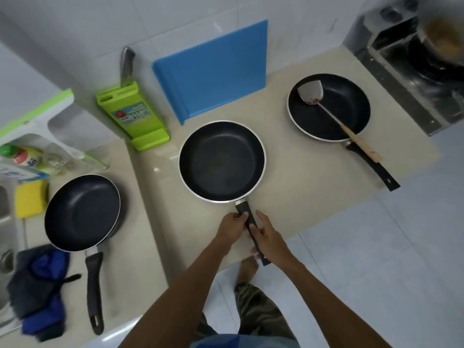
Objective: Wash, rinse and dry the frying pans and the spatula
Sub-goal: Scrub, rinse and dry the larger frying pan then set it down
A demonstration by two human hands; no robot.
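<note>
Step in hand: fetching. Both hands are on the handle of the middle pan [222, 162], which sits flat on the desk [296, 177] at centre. The left hand [232, 224] has its fingers [242, 216] clenched round the handle close to the pan. The right hand [268, 237] wraps the handle lower down, toward its tip. No washing appears begun on this pan; its inside looks dry with a faint smear.

Other task things:
- Left pan [81, 212] at 8 o'clock, flat on the desk, handle toward the person.
- Right pan [329, 106] at 2 o'clock, with the spatula [326, 110] lying in it, blade soiled, wooden grip over the rim.

Next move, as judged: lift the middle pan and carry it toward 9 o'clock, where the sink [5, 217] shows at the frame edge, clearing the left pan on the way. Sponge [31, 198] and soap bottle [22, 156] wait near the sink; a blue cloth [37, 290] lies at 8 o'clock for drying.

Surface and room: beige stone desk, white tiled wall. Blue cutting board [213, 71] leans at 12 o'clock, green knife block [130, 114] at 10 o'clock, stove [414, 71] at 2 o'clock. Pale tiled floor [414, 234] at 4 o'clock.
</note>
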